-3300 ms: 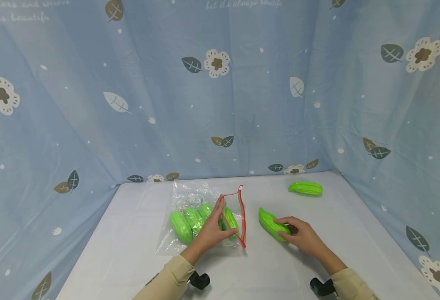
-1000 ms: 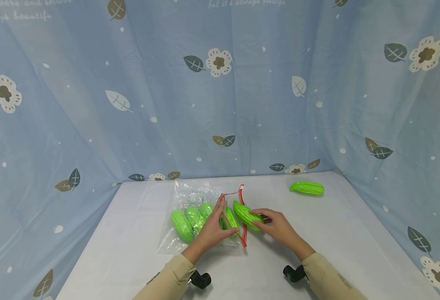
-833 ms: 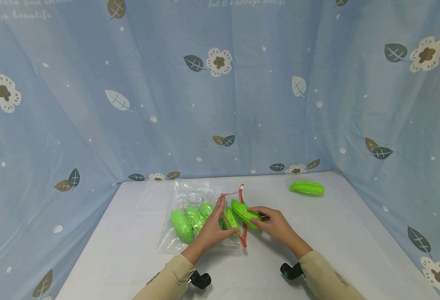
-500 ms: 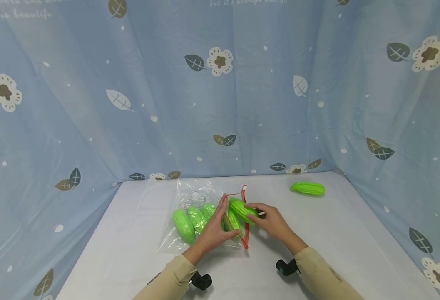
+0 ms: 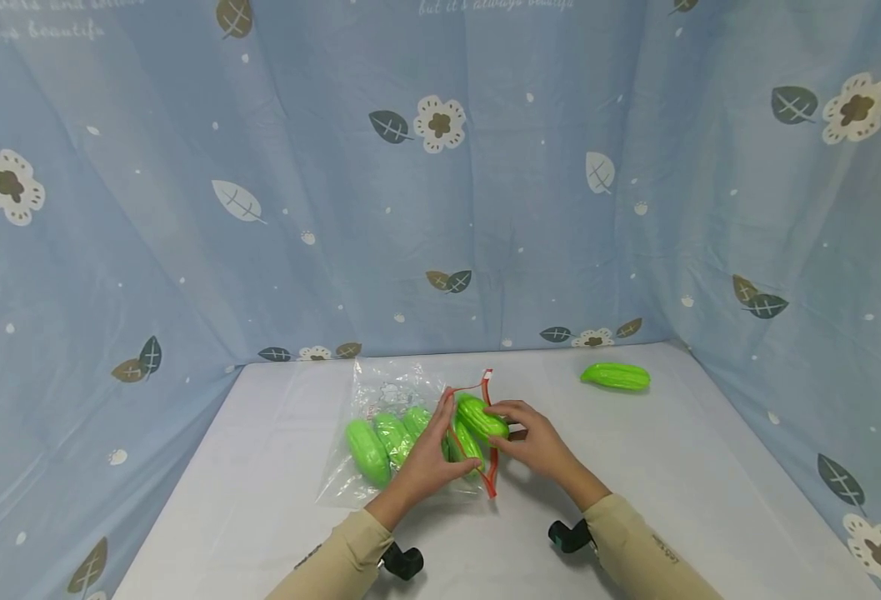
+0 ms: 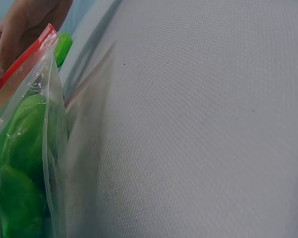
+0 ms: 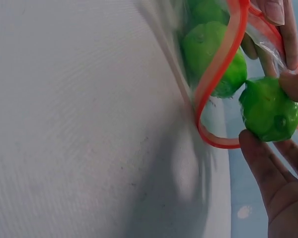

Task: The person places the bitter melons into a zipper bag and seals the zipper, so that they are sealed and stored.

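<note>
My left hand [image 5: 427, 457] is at the mouth of a clear zip bag [image 5: 365, 387] with a red rim, fingers straight and thumb spread along the near side. Several green bitter melons [image 5: 367, 452] lie inside the bag. Another bitter melon [image 5: 479, 417] is between the thumb and fingers of my right hand [image 5: 536, 442], its far end inside the red rim. In the right wrist view, the held bitter melon [image 7: 270, 109] shows its blunt end, close to a bagged bitter melon [image 7: 213, 57]. Fingers of the left hand overlap the rim there.
One more bitter melon [image 5: 616, 377] lies on the white table [image 5: 260, 467] at the back right. A blue patterned curtain [image 5: 335, 208] hangs behind and along the sides. Black camera mounts [image 5: 402, 562] sit at both wrists.
My right hand has carried the bitter melon leftward from the table and into the mouth of the bag. The left hand stays nearly still at the rim.
</note>
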`<state>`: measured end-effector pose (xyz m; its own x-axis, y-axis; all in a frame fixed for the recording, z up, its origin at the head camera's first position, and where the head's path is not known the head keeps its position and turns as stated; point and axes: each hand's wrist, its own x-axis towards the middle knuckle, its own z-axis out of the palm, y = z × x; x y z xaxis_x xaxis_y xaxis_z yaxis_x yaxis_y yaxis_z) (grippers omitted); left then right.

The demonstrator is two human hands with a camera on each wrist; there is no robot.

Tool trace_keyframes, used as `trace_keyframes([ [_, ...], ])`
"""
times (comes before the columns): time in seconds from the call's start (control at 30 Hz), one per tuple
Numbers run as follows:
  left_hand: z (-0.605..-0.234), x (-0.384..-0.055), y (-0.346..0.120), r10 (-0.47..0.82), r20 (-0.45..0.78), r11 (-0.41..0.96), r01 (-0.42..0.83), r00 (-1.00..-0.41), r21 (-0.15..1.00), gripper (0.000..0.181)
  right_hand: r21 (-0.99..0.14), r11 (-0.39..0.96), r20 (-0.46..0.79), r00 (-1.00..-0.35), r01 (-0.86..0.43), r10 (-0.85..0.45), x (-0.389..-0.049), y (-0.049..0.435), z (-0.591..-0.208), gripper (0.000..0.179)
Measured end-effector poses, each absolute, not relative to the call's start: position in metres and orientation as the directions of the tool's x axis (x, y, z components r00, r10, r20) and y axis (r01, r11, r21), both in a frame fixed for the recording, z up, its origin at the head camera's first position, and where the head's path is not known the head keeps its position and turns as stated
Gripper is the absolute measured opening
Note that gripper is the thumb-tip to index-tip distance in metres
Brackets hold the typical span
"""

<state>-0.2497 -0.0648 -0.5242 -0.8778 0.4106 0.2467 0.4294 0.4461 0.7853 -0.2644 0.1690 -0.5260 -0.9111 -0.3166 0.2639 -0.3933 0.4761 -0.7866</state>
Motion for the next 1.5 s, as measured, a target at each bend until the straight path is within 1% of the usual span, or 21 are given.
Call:
trace_keyframes([
  [0.17, -0.525, -0.25, -0.065, 0.412, 0.254, 0.451, 0.438, -0.875, 0.777, 0.112, -0.777, 0.468, 0.282, -0.898, -0.42, -0.338, -0.263, 0.169, -0.526, 0.05],
  [0.5, -0.527, -0.251, -0.065, 0.418, 0.247, 0.468, 0.44, -0.874, 0.766, 0.112, -0.777, 0.5, 0.285, -0.922, -0.382, -0.261, -0.262, 0.166, -0.528, 0.049],
  [0.8, -0.528, -0.251, -0.066, 0.413, 0.261, 0.448, 0.444, -0.873, 0.776, 0.111, -0.787, 0.458, 0.309, -0.906, -0.414, -0.288, -0.262, 0.163, -0.53, 0.049],
  [1.07, -0.527, -0.25, -0.066, 0.404, 0.256, 0.442, 0.432, -0.878, 0.786, 0.11, -0.758, 0.514, 0.331, -0.916, -0.401, -0.226, -0.262, 0.156, -0.53, 0.048],
  [1.3, -0.526, -0.249, -0.067, 0.395, 0.23, 0.462, 0.408, -0.89, 0.787, 0.109, -0.786, 0.498, 0.323, -0.93, -0.366, -0.174, -0.262, 0.152, -0.531, 0.042],
  [1.5, -0.526, -0.25, -0.067, 0.391, 0.243, 0.457, 0.416, -0.888, 0.786, 0.11, -0.776, 0.484, 0.373, -0.913, -0.404, -0.163, -0.262, 0.151, -0.533, 0.036],
])
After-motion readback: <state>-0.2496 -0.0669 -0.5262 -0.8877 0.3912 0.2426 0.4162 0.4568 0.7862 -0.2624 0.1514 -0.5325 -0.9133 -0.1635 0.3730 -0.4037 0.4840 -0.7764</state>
